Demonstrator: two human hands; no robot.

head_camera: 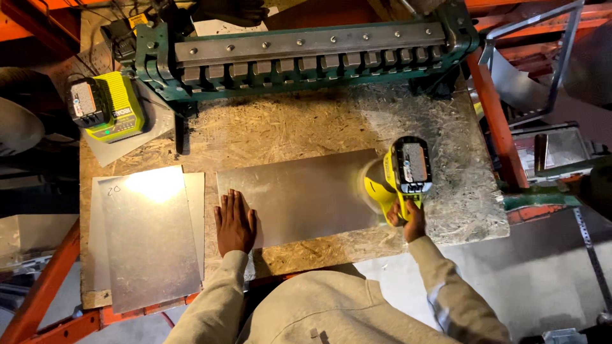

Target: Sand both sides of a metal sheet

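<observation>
A rectangular sheet of bare metal lies flat on the chipboard workbench. My left hand presses flat on the sheet's near left corner, fingers together. My right hand grips the handle of a yellow-green cordless power tool with a black battery. The tool's round head rests on the sheet's right edge and looks blurred.
A stack of metal sheets lies at the left of the bench. A yellow-green battery charger sits at the back left. A green sheet-metal brake spans the back. Orange steel framing runs along the right.
</observation>
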